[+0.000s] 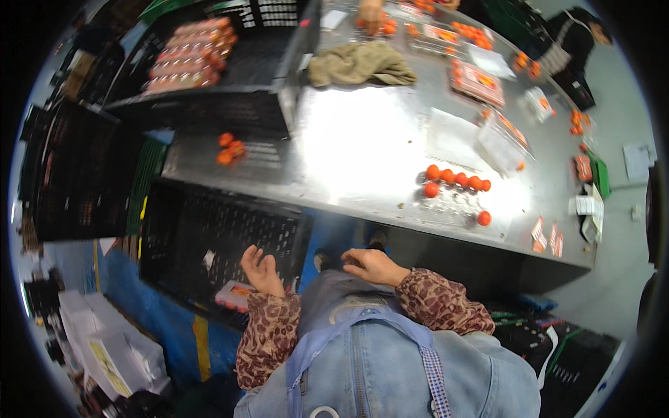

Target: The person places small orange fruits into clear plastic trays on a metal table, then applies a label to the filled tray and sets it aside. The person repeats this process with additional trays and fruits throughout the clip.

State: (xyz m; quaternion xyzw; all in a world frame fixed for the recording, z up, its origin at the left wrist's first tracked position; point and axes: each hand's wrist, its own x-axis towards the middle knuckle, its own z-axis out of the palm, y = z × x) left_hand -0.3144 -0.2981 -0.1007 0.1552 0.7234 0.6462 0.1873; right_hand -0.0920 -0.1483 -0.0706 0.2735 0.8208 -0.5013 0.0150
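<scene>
My left hand (263, 270) is empty, palm up with curled, parted fingers, over the black crate (177, 224). A clear plastic pack of red produce (235, 296) lies in that crate beside my left sleeve. My right hand (375, 265), its fingers loosely bent, hovers before my apron below the steel table's edge; nothing shows in it. On the steel table (355, 177), small orange-red tomatoes (461, 179) sit in a row in a clear plastic tray (457, 201). Further back are an open clear clamshell (502, 146) and a filled clamshell pack (476, 83).
A black crate (198, 107) at the back left holds stacked filled packs (191, 55). Loose tomatoes (230, 149) lie in front of it. A brown cloth (360, 64) lies on the table. Another person's hand (371, 15) touches tomatoes at the far edge. White boxes (110, 345) stand lower left.
</scene>
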